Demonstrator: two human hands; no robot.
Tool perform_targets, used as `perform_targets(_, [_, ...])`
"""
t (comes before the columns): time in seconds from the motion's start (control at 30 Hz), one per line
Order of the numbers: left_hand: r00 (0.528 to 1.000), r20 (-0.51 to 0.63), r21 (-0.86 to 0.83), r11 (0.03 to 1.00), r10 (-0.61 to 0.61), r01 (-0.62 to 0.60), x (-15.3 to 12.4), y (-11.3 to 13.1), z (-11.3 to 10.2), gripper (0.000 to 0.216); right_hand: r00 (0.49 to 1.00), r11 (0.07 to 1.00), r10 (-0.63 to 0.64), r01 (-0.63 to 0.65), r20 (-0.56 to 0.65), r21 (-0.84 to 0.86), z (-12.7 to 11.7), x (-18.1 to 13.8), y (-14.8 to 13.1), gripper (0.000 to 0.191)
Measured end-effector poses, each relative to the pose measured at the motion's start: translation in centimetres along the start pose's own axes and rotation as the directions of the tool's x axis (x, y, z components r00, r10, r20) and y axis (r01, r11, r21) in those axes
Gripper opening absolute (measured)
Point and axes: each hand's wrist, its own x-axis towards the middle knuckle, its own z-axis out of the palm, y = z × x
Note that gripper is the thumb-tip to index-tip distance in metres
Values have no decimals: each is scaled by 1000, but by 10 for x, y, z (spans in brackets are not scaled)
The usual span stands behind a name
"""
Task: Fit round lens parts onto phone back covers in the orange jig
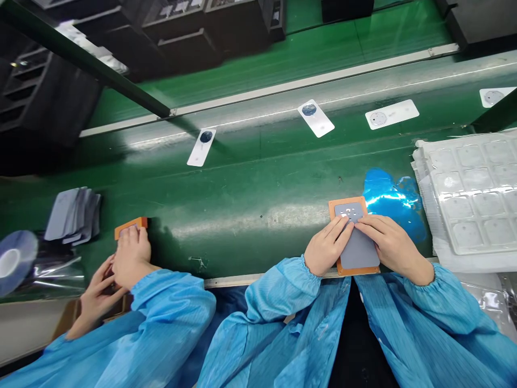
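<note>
In front of me lies an orange fixture [358, 271] with a flat grey panel [357, 252] seated in it; the panel has several small cutouts near its far end. My left hand [328, 245] reaches over the left edge, its fingers drawn together and their tips on the panel just below the cutouts. From the right side my right hand [393, 245] bends over the panel, fingertips close to those of the left. Whether a small part sits beneath the fingertips is hidden. Blue elastic-cuffed sleeves cover both my arms.
White phone-shaped cards [202, 148] lie scattered along the green bench. A crumpled blue film [390, 196] is beside the fixture, and clear plastic trays [476, 199] are stacked at right. On the left, a co-worker's hands [131, 258] work at another orange fixture [139, 222], near stacked grey panels [72, 215].
</note>
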Motion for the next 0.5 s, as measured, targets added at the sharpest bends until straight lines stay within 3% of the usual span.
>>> perform_targets(0.33, [994,82,112,992,-74,65,-8,-2,10,35,990,972,-54,81,127,-219,16,2,12,36])
perform_targets(0.5, [991,113,141,988,-77,61,-4,-5,10,30,983,966,-33,78,181,-246,22,1,13,39])
